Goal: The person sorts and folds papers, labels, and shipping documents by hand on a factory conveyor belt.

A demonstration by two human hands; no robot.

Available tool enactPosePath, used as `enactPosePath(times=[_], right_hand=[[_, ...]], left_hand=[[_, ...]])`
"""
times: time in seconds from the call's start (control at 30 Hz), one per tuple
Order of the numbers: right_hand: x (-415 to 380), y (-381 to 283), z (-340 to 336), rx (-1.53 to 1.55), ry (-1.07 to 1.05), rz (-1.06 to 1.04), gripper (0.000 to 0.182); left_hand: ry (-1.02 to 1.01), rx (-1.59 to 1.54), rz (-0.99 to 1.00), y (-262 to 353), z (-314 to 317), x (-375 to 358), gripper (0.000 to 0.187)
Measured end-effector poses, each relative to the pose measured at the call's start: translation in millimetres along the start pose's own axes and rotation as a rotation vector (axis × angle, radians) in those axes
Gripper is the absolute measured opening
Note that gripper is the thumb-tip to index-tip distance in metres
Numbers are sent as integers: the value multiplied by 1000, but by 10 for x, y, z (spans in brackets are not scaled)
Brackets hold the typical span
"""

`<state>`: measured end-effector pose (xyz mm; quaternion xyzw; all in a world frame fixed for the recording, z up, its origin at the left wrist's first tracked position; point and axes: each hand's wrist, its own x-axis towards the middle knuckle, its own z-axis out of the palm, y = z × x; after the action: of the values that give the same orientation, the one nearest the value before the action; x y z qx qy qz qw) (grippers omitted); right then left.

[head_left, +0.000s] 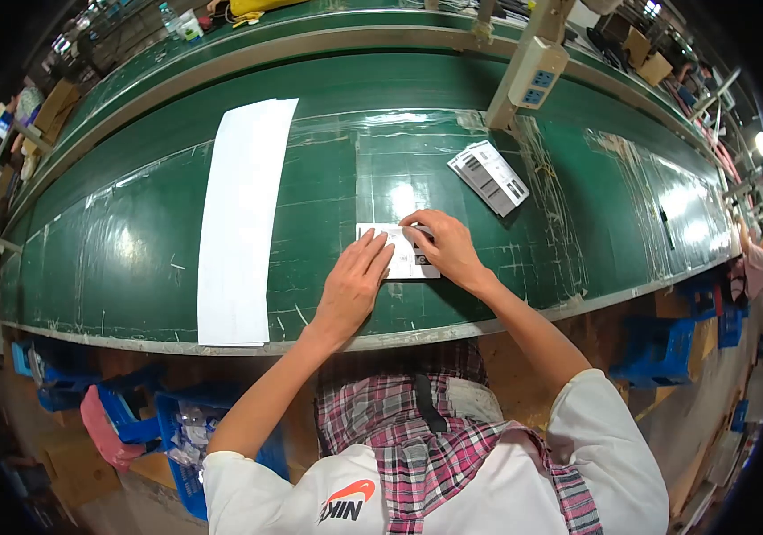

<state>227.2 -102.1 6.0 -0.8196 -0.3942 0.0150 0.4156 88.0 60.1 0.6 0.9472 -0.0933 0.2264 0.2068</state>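
Observation:
A small white printed paper (417, 267), seemingly a folded leaflet, lies on the green worktable in front of me. My left hand (356, 278) rests flat on its left part, fingers stretched out. At the paper's upper right edge is my right hand (449, 248), with bent fingers and thumb brought together on the paper. My hands cover much of its print. Beyond my right hand sits a loose pile of similar printed papers (491, 178), with black blocks and bars showing. Left of my hands lies a long stack of white sheets (246, 218), slightly curved.
The green table (141, 267) has strips of clear tape and a metal front edge. A post with a socket box (538, 73) rises at the back right. Blue crates (653, 349) stand below on the right, and another blue crate (187, 486) is below on the left.

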Motion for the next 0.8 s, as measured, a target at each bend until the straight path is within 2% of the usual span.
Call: enactPosePath(times=[0.43,0.53,0.63,0.73,0.8], right_hand=[[-38,-47,16,-75,47,-80,12],[-37,-68,10,-102,17,-16,11],[-44,-20,36,-104,38,-46,10],[-56,-35,45,-60,67,-34,11],[-60,-73,26,-18,64,14,10]], left_hand=[[-28,-55,-50,-40,32,56,42],[-54,-68,-72,-33,28,67,42],[-49,-24,-62,-36,13,74,44],[30,-26,-113,-15,-22,113,44],[56,-170,-228,-78,-1,133,45]])
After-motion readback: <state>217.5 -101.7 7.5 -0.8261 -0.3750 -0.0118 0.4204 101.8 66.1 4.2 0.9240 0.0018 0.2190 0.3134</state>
